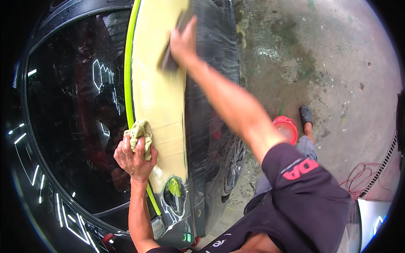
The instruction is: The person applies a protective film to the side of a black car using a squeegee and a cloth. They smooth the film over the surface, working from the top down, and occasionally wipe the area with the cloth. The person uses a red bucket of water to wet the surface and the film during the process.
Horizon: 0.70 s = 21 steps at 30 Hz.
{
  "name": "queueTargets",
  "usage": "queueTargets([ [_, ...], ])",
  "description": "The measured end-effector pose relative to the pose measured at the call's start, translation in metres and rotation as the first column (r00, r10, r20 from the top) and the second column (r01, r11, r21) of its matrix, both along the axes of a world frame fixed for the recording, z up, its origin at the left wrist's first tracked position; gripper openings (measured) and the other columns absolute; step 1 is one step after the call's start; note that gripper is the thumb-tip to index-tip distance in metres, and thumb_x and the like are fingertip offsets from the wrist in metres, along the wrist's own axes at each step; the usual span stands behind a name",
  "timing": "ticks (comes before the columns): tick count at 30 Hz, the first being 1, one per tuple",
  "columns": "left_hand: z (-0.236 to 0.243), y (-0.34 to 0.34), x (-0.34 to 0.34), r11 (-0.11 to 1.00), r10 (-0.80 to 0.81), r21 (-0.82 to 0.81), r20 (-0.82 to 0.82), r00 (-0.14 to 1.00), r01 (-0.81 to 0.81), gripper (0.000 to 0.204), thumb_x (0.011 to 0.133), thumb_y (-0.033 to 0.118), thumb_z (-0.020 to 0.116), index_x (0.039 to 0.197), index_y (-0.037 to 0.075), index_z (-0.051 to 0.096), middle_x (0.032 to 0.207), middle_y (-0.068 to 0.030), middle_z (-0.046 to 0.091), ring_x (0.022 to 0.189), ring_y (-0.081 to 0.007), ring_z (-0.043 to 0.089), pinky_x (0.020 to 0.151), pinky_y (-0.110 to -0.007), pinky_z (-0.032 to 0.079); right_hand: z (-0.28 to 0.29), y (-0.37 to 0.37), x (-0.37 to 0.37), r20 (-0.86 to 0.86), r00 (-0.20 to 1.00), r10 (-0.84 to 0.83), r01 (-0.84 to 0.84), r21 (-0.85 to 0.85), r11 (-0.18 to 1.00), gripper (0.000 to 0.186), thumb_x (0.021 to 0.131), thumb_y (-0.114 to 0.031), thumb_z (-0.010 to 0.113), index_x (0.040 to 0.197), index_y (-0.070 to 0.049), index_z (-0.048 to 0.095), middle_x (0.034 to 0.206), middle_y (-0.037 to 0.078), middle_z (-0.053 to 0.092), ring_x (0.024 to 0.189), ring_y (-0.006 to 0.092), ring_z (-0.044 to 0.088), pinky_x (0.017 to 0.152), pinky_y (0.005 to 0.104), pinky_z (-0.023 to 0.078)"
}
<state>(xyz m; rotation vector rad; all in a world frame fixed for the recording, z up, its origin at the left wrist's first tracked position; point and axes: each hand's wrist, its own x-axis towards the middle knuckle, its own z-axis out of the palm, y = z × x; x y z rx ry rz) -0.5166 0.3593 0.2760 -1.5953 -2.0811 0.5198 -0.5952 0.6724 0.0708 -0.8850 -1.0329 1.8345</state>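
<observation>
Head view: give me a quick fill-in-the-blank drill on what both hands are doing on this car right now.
1. The left hand grips a crumpled ____ cloth.
2. The right hand presses a dark pad against the pale ____ masked panel of the car.
3. On the concrete floor beside the car stands a ____ bucket.
4. A bright green ____ runs between the dark window and the panel.

Missing words: yellow-green; yellow; red; tape line

Black short sleeve (303, 185), red lettering
</observation>
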Motion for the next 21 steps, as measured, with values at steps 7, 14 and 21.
queueTargets([
  [7, 0.001, 0.0, 0.0, 1.0, 0.0, -0.014, -0.004, 1.0, 0.0, 0.045, 0.075, 0.028, 0.08, 0.117, 0.019, 0.069, 0.14, -0.014, 0.06, 0.118, -0.0357, 0.06, 0.098, -0.051, 0.045, -0.005, -0.071, 0.03, -0.082, 0.994, -0.076, 0.076, 0.0, 0.997, 0.088, 0.101, -0.022, 0.057, 0.162, 0.015, 0.006, 0.172, 0.034, 0.012, 0.162, 0.0439, 0.009, 0.132, 0.0468, 0.009],
  [14, 0.002, 0.004, 0.001, 1.0, -0.006, -0.009, 0.007, 1.0, 0.006, 0.041, 0.079, 0.026, 0.079, 0.117, 0.016, 0.068, 0.138, -0.0163, 0.061, 0.121, -0.0369, 0.06, 0.098, -0.051, 0.045, 0.009, -0.006, 0.01, -0.052, 0.996, -0.067, 0.065, -0.049, 0.997, 0.091, 0.099, -0.026, 0.056, 0.163, 0.014, 0.006, 0.172, 0.033, 0.012, 0.162, 0.0432, 0.01, 0.133, 0.0462, 0.009],
  [21, 0.002, 0.0, 0.002, 1.0, 0.009, -0.03, 0.01, 1.0, -0.009, 0.042, 0.079, 0.025, 0.079, 0.119, 0.015, 0.068, 0.137, -0.0174, 0.061, 0.123, -0.0369, 0.06, 0.099, -0.051, 0.044, 0.0, -0.096, 0.05, -0.08, 0.995, -0.059, 0.058, -0.011, 0.998, 0.089, 0.103, -0.026, 0.056, 0.163, 0.014, 0.004, 0.172, 0.034, 0.012, 0.161, 0.0455, 0.011, 0.132, 0.0482, 0.011],
])
